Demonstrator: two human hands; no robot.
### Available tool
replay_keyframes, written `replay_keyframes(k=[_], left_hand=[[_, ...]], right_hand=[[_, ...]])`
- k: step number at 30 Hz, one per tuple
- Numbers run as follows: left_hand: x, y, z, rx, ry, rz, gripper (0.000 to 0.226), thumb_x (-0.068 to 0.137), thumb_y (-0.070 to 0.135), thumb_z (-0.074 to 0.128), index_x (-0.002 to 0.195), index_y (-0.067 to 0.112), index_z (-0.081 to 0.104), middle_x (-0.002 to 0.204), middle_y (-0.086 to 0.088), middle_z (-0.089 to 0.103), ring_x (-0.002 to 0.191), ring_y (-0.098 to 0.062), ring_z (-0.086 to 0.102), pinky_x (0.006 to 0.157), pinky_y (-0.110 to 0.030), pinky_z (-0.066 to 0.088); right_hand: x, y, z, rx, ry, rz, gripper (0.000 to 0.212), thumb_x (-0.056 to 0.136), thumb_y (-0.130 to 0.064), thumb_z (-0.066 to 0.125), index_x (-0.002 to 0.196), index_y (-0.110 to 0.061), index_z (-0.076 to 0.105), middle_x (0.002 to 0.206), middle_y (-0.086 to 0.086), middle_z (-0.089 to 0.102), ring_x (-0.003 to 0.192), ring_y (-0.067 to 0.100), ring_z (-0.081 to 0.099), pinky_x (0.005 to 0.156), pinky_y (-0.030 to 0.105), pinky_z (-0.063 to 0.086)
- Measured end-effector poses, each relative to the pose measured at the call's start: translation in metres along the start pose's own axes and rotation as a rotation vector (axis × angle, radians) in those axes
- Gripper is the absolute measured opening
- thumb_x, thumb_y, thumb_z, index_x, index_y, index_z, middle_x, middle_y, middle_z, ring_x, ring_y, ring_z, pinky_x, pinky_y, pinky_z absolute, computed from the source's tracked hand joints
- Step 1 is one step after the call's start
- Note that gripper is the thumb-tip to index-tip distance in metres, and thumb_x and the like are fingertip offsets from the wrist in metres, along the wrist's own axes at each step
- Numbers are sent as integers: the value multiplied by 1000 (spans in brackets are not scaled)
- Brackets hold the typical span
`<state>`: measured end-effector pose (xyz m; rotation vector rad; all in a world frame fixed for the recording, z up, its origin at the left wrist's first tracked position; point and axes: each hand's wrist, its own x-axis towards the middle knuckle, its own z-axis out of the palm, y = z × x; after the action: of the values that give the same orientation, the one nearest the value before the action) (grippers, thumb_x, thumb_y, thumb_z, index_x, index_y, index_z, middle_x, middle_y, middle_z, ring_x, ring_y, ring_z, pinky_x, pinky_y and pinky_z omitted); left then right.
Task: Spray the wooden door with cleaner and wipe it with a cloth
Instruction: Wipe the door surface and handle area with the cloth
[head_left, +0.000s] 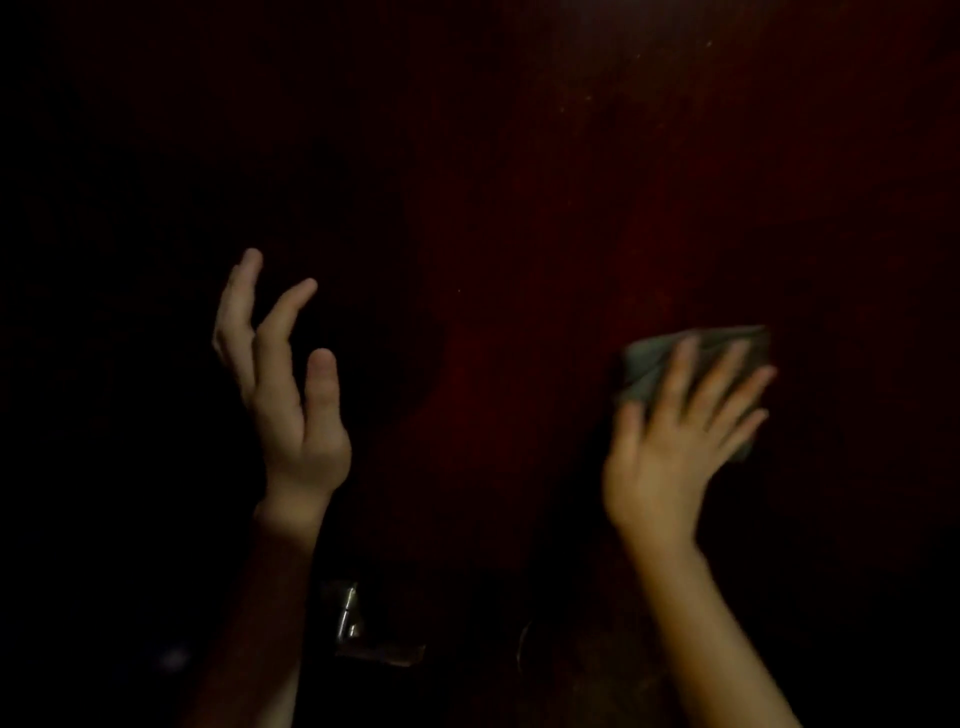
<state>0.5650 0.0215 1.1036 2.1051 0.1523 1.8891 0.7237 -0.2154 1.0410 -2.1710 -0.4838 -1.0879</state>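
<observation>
I see the right hand (670, 441), fingers (727, 374) spread, pressing the cloth (649, 364) flat on the wooden door (571, 182), frame right. Left hand (291, 395) empty, fingers apart. Risk: poor light hides missed patches; the cloth may slip.

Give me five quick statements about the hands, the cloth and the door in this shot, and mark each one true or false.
1. The right hand presses a cloth flat against the door. True.
2. The left hand holds a spray bottle. False: it is empty, fingers loosely curled, and no bottle is in view.
3. The cloth is bright white. False: it looks grey-green in the dim light.
4. The right hand's fingers are spread over the cloth. True.
5. Both hands touch the cloth. False: only the right hand is on it; the left is raised well to its left, apart from it.
</observation>
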Motion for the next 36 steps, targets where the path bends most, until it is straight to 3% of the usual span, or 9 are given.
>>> replay_keyframes(k=[4, 8, 11, 15, 19, 23, 25, 31, 36], left_hand=[[-3, -11, -1, 1, -72, 78, 54, 102, 34, 40, 140, -1, 53, 161, -24, 25, 157, -36, 18, 127, -63, 13], [-5, -14, -5, -117, -62, 83, 60, 108, 44, 33, 142, -3, 48, 160, -31, 26, 154, -50, 22, 122, -71, 18], [-7, -21, -20, -162, -70, 92, 60, 110, 42, 29, 139, -7, 49, 156, -28, 37, 153, -44, 30, 123, -65, 24], [-12, -34, -29, -129, -26, 87, 63, 111, 39, 26, 131, -12, 58, 150, -26, 49, 150, -34, 40, 122, -59, 30], [-18, -38, -29, -150, -42, 63, 61, 111, 42, 23, 142, -2, 51, 156, -18, 44, 154, -29, 34, 127, -55, 20], [-22, -35, -31, -268, 4, -38, 69, 107, 61, 16, 149, 13, 44, 157, 1, 48, 149, -34, 42, 122, -64, 28], [-22, -33, -31, -297, 14, -93, 75, 104, 69, 14, 147, 14, 42, 153, 4, 48, 148, -36, 44, 122, -64, 29], [-21, -29, -23, -317, -13, -72, 87, 106, 62, 18, 145, -13, 40, 151, -29, 49, 146, -41, 44, 119, -71, 26], [-45, -13, 5, -14, -86, 48, 61, 107, 37, 36, 152, -3, 38, 163, -32, 31, 155, -48, 23, 128, -62, 8]], right_hand=[[26, -36, 0, 47, 182, 321, 69, 102, -34, 35, 162, -12, 10, 167, 27, 3, 153, 51, 2, 121, 67, 5], [-73, -109, 44, -96, -121, -332, 85, 95, -48, 44, 162, -34, -7, 167, 4, -25, 154, 37, -21, 121, 60, -14], [-118, -130, 61, -167, -257, -584, 78, 97, -50, 51, 161, -40, 7, 168, -4, -24, 156, 29, -20, 121, 57, -18], [-97, -116, 52, -179, -246, -673, 66, 100, -50, 46, 160, -44, 17, 169, -9, -17, 157, 24, -15, 123, 52, -14], [-9, -137, 12, -113, -59, -410, 70, 102, -49, 45, 161, -31, 13, 170, 2, -2, 156, 37, -11, 122, 60, -7], [40, -171, -9, -89, 90, -245, 62, 107, -45, 36, 162, -20, 22, 168, 21, 15, 154, 48, 8, 121, 67, 4], [12, -169, 4, -165, 33, -368, 63, 107, -47, 37, 162, -24, 19, 169, 18, 12, 155, 47, 5, 122, 67, 2], [-164, -119, 86, -244, -418, -875, 90, 91, -41, 64, 162, -37, 8, 168, -8, -16, 154, 23, -25, 121, 52, -12], [-162, -82, 76, -183, -430, -802, 78, 100, -47, 49, 161, -41, 2, 168, -14, -11, 156, 15, -16, 124, 45, -10]])
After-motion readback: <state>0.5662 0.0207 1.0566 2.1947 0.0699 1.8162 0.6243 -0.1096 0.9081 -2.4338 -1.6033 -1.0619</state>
